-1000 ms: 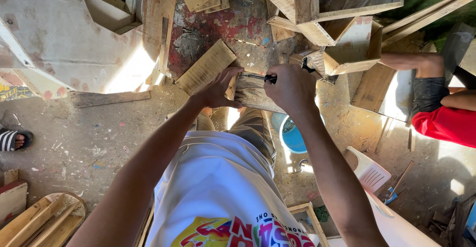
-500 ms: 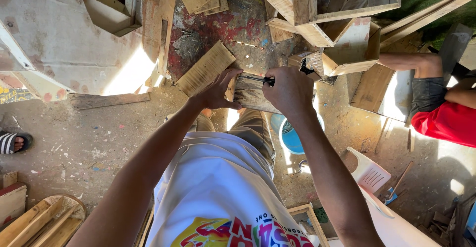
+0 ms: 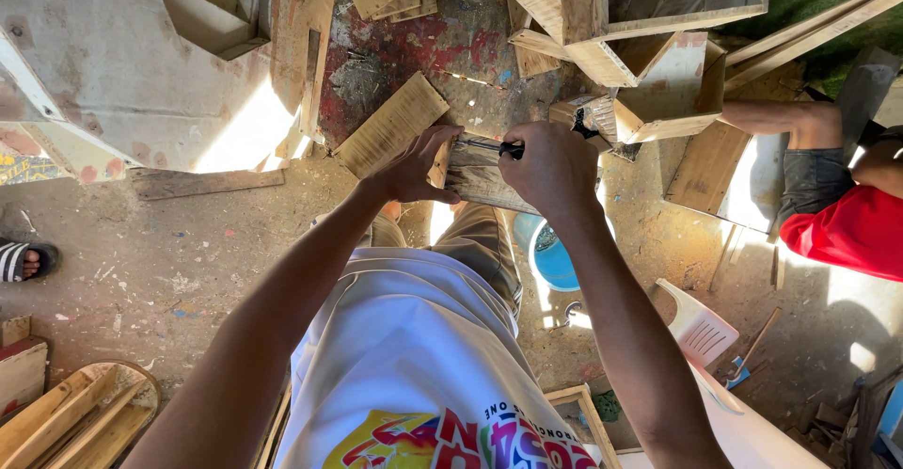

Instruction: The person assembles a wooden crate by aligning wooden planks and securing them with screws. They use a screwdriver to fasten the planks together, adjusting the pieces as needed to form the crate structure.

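Observation:
My left hand grips the left edge of a small weathered wooden piece held out in front of my knees. My right hand is closed around a thin dark-handled tool whose metal shaft lies across the top of that wooden piece, pointing left. A ribbed light wooden plank lies on the paint-stained surface just left of my left hand. My arms reach forward over my white printed shirt.
Pallet-wood boxes and frames are stacked ahead and to the right. A large pale board leans at left. A blue bucket sits by my leg. A person in red sits at right; a sandalled foot shows at left.

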